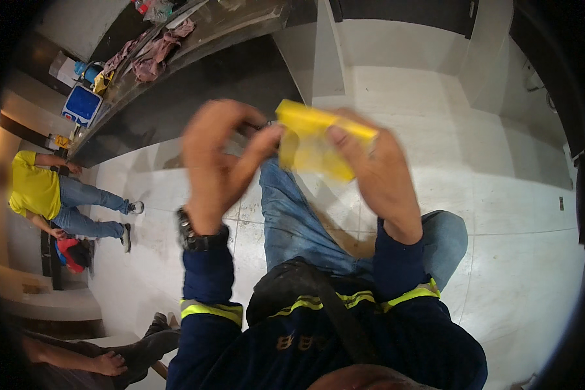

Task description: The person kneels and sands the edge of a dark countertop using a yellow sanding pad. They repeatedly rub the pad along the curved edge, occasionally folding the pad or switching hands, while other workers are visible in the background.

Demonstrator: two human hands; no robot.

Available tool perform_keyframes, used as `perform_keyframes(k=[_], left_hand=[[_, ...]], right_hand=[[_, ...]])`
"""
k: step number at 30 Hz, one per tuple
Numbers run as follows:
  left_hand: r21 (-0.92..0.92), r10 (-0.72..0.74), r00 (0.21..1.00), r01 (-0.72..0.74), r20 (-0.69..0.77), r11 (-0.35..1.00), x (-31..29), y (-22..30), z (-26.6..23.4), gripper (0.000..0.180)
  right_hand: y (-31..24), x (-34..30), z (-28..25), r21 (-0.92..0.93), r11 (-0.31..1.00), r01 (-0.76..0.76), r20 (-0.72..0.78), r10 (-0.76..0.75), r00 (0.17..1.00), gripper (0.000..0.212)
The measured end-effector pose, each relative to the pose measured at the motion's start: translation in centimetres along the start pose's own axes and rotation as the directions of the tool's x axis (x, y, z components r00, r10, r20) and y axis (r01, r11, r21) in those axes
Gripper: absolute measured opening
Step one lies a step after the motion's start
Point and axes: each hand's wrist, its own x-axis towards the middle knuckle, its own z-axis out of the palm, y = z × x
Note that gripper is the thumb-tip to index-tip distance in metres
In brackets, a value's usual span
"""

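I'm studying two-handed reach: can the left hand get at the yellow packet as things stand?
Probably yes: the left hand is close beside the yellow packet, with no obstacle evident between; the right hand holds the opposite side. Blur hides any contact.

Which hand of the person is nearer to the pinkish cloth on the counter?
Left. The left hand is below and right of the cloth in view; the right hand is farther right, holding the yellow object.

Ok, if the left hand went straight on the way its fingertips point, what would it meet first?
The left hand would likely meet the yellow packet first, gripped by the right hand. Blur and unclear depth hide whether its fingertips already touch it.
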Motion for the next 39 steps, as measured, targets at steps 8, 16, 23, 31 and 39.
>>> perform_keyframes(k=[8,16,23,31,39], left_hand=[[0.177,-0.115,0.897,0.207,-0.427,0.962,10.8,-14.5,-13.1,0.052],[0.395,-0.299,0.942,0.335,-0.152,0.855,9.0,-32.2,-13.8,0.055],[0.618,-0.375,0.918,0.221,0.130,0.754,11.0,-43.4,-14.6,0.053],[0.660,-0.323,0.880,0.013,0.349,0.751,11.5,-37.7,-13.8,0.048],[0.609,-0.275,0.909,0.030,0.314,0.792,10.7,-33.0,-12.9,0.047]], right_hand=[[3.1,7.2,4.5,-0.541,0.800,0.258,-0.346,-0.491,0.799,0.029],[4.7,6.5,8.4,-0.570,0.772,0.281,-0.261,-0.495,0.829,0.065],[5.3,6.5,9.5,-0.493,0.846,0.202,-0.323,-0.393,0.861,0.068],[4.8,6.6,8.4,-0.445,0.885,0.139,-0.299,-0.293,0.908,0.068],[4.8,5.9,8.4,-0.414,0.906,0.091,-0.275,-0.220,0.936,0.064]])
